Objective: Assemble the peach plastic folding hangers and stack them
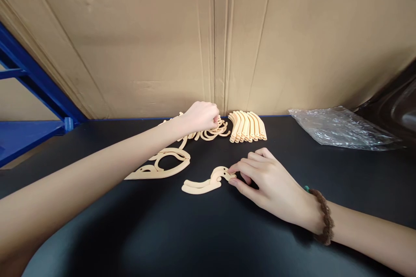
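My right hand (266,177) pinches the right end of a cream plastic folding-hanger piece (201,187) between thumb and forefinger. This piece lies on the black tabletop, with a curved, holed head and two arms that point left. Farther back, my left hand (203,117) is closed over a loose pile of cream hanger hooks (212,133). Its fingertips are turned away, so what they grip is hidden. Behind my left forearm lie more cream hanger parts (172,173), fitted together around an oval opening and partly covered by the arm.
A neat stack of curved cream hanger arms (247,126) stands right of the hooks, against the cardboard wall (146,43). A crumpled clear plastic bag (341,127) lies at the back right, beside a dark shiny sheet (396,104). A blue metal frame (39,69) rises on the left.
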`<move>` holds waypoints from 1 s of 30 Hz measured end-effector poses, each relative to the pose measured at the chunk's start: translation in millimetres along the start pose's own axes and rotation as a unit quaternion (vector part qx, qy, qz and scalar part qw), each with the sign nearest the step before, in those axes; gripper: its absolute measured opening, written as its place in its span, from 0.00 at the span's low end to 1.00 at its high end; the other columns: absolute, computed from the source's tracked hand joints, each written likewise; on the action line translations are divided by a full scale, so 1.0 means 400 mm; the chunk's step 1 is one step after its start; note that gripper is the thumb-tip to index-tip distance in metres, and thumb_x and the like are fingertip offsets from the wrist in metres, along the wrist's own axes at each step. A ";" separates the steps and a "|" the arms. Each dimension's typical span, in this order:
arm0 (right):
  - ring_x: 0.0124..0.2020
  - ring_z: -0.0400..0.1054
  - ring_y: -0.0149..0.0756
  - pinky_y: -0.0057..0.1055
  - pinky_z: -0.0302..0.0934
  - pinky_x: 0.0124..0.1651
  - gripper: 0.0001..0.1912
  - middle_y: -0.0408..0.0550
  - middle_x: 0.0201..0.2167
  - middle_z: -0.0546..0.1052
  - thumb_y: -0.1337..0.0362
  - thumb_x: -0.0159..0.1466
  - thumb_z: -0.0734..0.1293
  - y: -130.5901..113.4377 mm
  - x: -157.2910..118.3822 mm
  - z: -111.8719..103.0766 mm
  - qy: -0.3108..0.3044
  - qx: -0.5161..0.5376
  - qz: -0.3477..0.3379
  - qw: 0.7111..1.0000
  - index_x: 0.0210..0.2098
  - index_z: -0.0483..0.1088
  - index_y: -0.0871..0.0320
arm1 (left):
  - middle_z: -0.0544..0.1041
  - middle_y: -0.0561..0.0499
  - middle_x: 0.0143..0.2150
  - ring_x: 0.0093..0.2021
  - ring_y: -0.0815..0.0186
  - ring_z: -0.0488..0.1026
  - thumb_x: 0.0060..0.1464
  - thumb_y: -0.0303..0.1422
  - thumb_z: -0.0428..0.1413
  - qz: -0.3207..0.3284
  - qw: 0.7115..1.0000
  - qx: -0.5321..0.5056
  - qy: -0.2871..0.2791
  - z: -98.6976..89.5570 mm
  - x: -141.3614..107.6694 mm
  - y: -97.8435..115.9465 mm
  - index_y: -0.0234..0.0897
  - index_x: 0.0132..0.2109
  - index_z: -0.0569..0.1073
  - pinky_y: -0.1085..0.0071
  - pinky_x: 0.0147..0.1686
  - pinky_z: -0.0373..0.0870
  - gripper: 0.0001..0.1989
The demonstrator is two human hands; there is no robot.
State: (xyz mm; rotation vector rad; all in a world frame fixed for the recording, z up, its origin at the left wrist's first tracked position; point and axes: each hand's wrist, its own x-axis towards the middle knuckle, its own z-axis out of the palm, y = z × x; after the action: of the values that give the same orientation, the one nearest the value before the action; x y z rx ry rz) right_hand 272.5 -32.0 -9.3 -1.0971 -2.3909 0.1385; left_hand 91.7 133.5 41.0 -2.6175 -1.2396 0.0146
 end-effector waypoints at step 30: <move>0.38 0.69 0.35 0.35 0.62 0.47 0.23 0.42 0.34 0.75 0.52 0.74 0.54 0.001 -0.004 -0.006 0.109 0.310 0.144 0.933 0.64 0.58 0.53 | 0.68 0.58 0.22 0.21 0.72 0.61 0.55 0.25 0.58 0.314 0.840 0.040 0.440 -0.052 -0.326 0.132 0.38 0.25 0.70 0.73 0.17 0.55 0.11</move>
State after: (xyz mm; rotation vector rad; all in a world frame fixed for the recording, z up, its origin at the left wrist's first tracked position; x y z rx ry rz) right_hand 274.8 -33.2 -7.8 -1.0647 -1.7793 0.7720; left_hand 50.8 -2.8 36.9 -2.3207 -0.0551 -0.8782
